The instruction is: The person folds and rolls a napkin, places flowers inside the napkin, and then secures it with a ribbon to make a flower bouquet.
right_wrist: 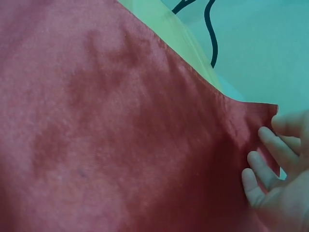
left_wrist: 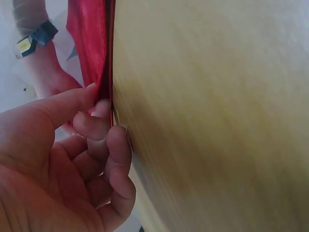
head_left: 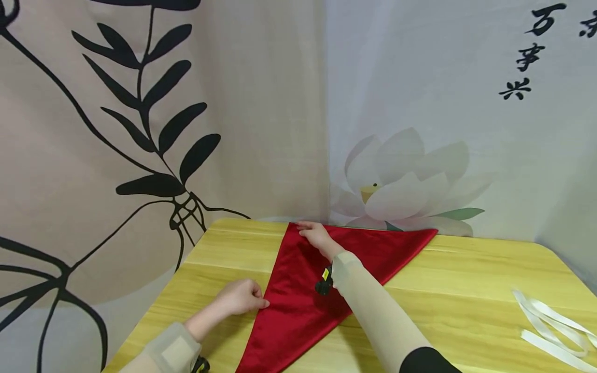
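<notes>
A shiny red cloth (head_left: 298, 305), folded into a triangle, lies on the wooden table. My left hand (head_left: 240, 297) pinches its left edge between thumb and index finger, the other fingers curled below. The left wrist view shows layers of red cloth (left_wrist: 91, 43) at these fingertips. At the far left corner, my right hand (head_left: 317, 235) holds the cloth near its tip. In the right wrist view, the cloth (right_wrist: 145, 125) rises in small creases toward the right hand (right_wrist: 280, 169), whose thumb is at the edge and several fingertips lie against the fabric.
White ribbon (head_left: 555, 326) lies in loose loops at the table's right side. The yellow wooden table (head_left: 466, 290) ends at the back before a printed curtain (head_left: 270, 103) with dark leaves, a lotus and writing. A small dark device (head_left: 325, 282) is strapped to the right wrist.
</notes>
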Demonstrator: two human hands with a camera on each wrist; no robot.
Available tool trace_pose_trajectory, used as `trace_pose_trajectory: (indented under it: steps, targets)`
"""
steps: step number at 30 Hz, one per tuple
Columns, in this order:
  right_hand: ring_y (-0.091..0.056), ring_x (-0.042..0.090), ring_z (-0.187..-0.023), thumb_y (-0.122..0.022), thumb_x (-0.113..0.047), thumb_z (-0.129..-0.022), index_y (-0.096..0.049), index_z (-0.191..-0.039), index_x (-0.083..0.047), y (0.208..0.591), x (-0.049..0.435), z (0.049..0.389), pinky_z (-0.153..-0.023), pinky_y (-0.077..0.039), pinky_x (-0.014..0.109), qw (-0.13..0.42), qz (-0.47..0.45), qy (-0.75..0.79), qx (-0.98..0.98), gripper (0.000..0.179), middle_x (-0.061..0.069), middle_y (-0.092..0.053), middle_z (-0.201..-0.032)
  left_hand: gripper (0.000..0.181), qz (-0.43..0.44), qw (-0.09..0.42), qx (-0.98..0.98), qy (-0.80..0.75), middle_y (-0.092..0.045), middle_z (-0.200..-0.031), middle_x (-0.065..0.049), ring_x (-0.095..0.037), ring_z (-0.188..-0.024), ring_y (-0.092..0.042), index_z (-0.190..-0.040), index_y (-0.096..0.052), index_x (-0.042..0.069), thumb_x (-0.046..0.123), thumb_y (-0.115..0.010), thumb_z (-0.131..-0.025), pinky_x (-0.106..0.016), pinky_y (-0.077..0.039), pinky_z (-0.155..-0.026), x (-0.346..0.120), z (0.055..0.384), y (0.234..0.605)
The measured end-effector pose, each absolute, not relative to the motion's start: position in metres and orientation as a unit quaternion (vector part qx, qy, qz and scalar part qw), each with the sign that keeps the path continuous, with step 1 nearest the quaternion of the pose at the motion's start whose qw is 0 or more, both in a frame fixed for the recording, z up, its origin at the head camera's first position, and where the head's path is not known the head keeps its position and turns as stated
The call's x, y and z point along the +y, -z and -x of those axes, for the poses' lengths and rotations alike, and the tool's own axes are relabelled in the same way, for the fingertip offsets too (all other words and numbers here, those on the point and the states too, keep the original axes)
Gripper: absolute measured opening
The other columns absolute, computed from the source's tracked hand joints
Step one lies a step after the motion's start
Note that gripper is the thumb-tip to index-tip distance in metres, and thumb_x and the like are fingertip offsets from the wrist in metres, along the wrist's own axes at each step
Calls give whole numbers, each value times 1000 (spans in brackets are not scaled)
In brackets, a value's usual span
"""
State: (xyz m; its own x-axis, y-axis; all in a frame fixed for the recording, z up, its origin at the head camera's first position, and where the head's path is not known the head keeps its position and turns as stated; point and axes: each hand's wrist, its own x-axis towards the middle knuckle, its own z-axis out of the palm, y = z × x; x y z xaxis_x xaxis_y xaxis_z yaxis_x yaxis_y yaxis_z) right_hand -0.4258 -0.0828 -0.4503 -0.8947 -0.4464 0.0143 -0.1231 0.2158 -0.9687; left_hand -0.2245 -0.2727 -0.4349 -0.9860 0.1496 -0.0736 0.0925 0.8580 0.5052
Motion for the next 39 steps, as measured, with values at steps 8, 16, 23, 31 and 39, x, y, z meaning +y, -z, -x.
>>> trace_pose_trajectory:
  steps: [8,16,23,31,39]
  targets:
    - [-46,27,-128,-51,-6,-97,-49,-140,-1,453,-83,433,-100,-40,43,166,181,575,781,43,15,-54,-137,44,-78,55,965,-243,-33,-49,12,-6,-47,-28,-53,-44,20,29,-78,-80,-23,-24,-46,-275,227,437]
    - [-45,31,-130,-52,-4,-97,-43,-142,4,456,-85,436,-106,-36,42,168,202,563,783,46,21,-51,-138,44,-85,59,964,-245,-33,-48,12,-6,-46,-28,-53,-44,20,30,-78,-78,-23,-24,-46,-275,228,437]
    - [-41,32,-133,-55,-7,-96,-36,-147,1,456,-86,435,-108,-33,42,170,202,536,802,55,21,-47,-141,47,-92,65,962,-248,-29,-48,13,-6,-47,-25,-53,-39,21,30,-78,-78,-23,-21,-46,-276,228,438]
    - [-44,34,-129,-54,-10,-98,-41,-144,3,450,-83,431,-106,-35,43,162,211,527,807,49,22,-48,-140,44,-89,63,963,-247,-32,-49,12,-6,-47,-27,-54,-43,21,30,-79,-77,-23,-22,-46,-274,225,436]
    - [-52,34,-116,-53,-18,-99,-54,-135,-1,438,-72,423,-93,-45,45,183,198,557,786,39,16,-56,-130,47,-97,63,961,-249,-30,-48,13,-6,-46,-26,-53,-40,21,28,-78,-78,-24,-21,-45,-277,217,429]
